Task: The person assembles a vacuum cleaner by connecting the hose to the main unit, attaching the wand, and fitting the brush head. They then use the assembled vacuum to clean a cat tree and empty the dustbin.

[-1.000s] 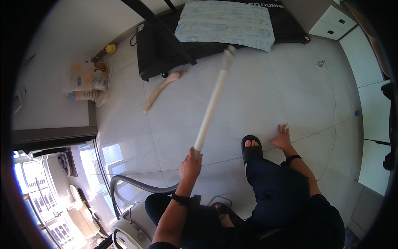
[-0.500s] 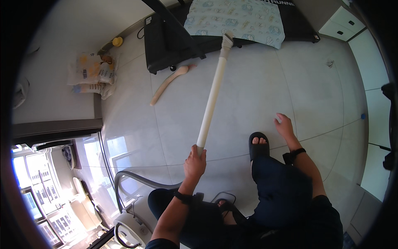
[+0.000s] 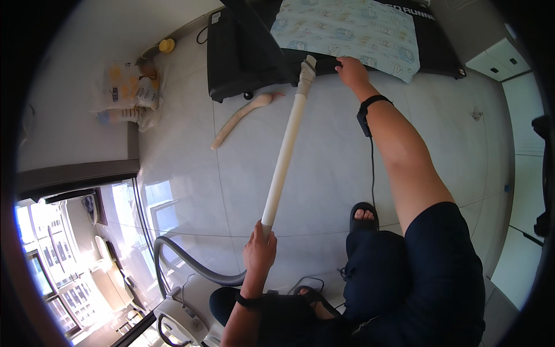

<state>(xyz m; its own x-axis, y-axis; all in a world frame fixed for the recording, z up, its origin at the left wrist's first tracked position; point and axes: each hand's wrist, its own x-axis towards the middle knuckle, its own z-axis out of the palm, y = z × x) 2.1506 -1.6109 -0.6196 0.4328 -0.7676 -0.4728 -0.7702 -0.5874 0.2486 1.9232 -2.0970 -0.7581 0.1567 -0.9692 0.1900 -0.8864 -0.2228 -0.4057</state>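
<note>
My left hand (image 3: 259, 252) is wrapped round the near end of a long off-white vacuum cleaner wand (image 3: 284, 157). The wand slants up and away, its grey-beige nozzle (image 3: 308, 68) at the near edge of a black treadmill (image 3: 243, 63). With the arm stretched far forward, my right hand (image 3: 352, 73) is at the treadmill's edge, touching or just over the lower border of a pale blue patterned mat (image 3: 347, 29). Its fingers are curled; what they grip, if anything, is hidden. A grey ribbed hose (image 3: 199, 267) leads to the white vacuum cleaner body (image 3: 184, 321) at lower left.
A beige curved stick-like object (image 3: 240, 120) lies on the tiled floor left of the wand. Plastic packages (image 3: 128, 92) and a yellow round object (image 3: 167, 45) are by the left wall. White cabinets (image 3: 523, 115) line the right. A dark cord (image 3: 373, 168) hangs from my right wrist.
My right hand has gone from above the floor beside my foot, forward to the treadmill's edge and mat. My left hand and the wand have shifted slightly left and nearer.
</note>
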